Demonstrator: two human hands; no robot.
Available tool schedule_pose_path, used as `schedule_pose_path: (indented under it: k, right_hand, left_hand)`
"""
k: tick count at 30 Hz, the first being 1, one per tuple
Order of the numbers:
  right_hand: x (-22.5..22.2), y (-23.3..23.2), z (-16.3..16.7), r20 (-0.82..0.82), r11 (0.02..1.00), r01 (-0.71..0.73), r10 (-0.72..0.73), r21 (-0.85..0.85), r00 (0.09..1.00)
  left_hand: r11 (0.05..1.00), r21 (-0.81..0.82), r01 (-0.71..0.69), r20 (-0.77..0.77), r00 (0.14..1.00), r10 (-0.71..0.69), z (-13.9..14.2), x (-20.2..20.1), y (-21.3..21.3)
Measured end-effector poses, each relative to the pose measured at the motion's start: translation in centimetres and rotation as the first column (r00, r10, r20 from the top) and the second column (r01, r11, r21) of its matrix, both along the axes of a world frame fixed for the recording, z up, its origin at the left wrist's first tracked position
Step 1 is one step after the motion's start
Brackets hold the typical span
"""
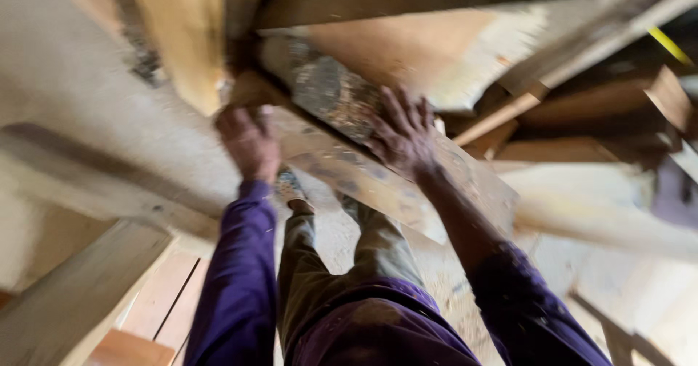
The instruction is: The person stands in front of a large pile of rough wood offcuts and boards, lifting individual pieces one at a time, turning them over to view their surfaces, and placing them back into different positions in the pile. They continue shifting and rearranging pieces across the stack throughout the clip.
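Note:
The picture is blurred by motion. A long weathered wooden plank [342,159], stained dark and dusted with sawdust, runs diagonally from upper left to lower right in front of me. My left hand [249,142] grips its near left edge, fingers curled over it. Farther along the same plank, my right hand [402,132] lies on the top face with fingers spread. Both arms wear purple sleeves. Below the plank I see my grey-green trousers [327,264] and one shoe [291,189].
A pale wooden beam [182,39] rises at upper left. Stacked boards and offcuts [582,104] crowd the upper right. A thick grey timber [73,293] lies at lower left beside orange-brown boards [163,300]. Sawdust covers the floor [611,271].

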State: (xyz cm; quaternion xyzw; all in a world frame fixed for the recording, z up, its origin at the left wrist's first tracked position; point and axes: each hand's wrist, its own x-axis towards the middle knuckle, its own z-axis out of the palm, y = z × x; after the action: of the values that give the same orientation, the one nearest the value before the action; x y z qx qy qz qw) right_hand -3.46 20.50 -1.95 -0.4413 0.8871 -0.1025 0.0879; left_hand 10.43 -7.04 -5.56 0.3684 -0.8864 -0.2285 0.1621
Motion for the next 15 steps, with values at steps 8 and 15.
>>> schedule_pose_path:
  k: [8, 15]
  right_hand:
    - [0.1, -2.5, 0.2, -0.089, 0.991, -0.054, 0.043, -0.126, 0.995]
    - [-4.3, -2.3, -0.1, -0.166, 0.996, -0.054, 0.040, -0.077, 0.985]
  left_hand:
    - [0.992, -0.036, -0.123, 0.057, 0.991, 0.125, 2.7, -0.3, -1.7]
    - [0.990, 0.017, -0.142, 0.027, 0.990, 0.142, 2.4, 1.6, -1.8]
